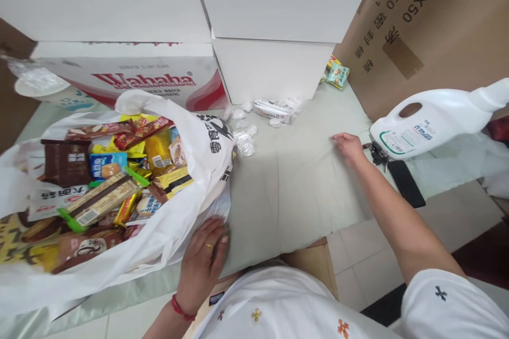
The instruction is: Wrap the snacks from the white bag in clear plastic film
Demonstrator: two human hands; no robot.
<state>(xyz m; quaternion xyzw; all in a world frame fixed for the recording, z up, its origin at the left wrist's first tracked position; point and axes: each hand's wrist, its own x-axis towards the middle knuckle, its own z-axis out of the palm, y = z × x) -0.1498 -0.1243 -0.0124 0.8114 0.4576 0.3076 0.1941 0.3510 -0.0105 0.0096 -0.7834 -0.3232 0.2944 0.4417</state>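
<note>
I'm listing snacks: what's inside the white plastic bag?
A green-ended bar, a brown packet, a blue packet and other wrapped snacks show on top; whatever lies beneath them is hidden.

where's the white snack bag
In the head view, the white snack bag is at left on the table, in front of the Wahaha box, beside the left hand.

Pale floor tiles (352, 249) show below the table (306, 185).
</note>
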